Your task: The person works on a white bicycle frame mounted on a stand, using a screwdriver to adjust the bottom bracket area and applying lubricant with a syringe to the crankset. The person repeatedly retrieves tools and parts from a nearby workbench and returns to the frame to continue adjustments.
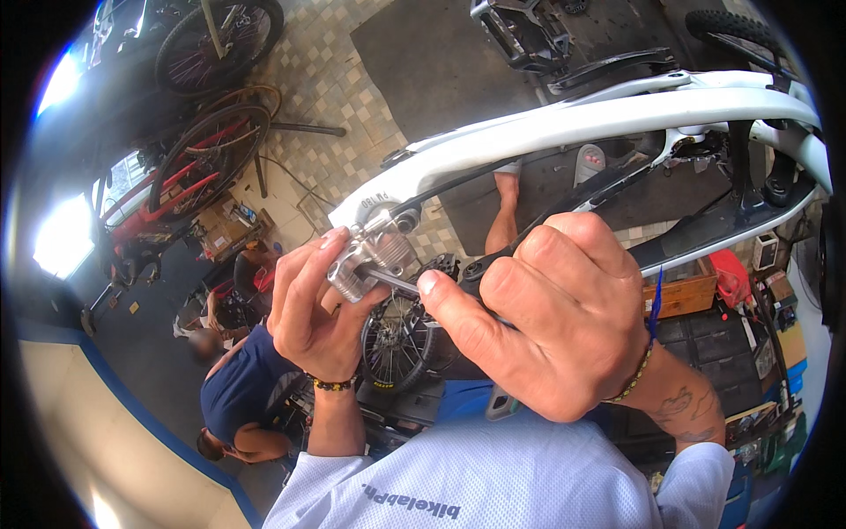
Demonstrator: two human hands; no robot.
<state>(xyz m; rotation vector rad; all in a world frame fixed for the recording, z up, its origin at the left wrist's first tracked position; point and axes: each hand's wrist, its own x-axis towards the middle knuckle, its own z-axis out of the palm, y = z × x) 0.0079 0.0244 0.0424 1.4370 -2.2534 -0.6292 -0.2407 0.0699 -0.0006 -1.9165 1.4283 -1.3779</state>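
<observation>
At a white frame, left hand curled around silver caliper, right hand fisted around slim tool.

editor: where is this shot from?
photographer: from the wearer's head, the left of two fisheye cameras worn side by side, facing steeply down over a pale shirt along the lower edge.
editor: how near?
photographer: close. the left hand and right hand loom mid-view, just before the camera; a white bike frame stretches beyond them, and the tiled floor lies well below.
editor: and how wide?
photographer: wide enough to take in a person in blue at lower left, with straight edges bowing toward a dark rim, like the blue-edged pale panel.
</observation>
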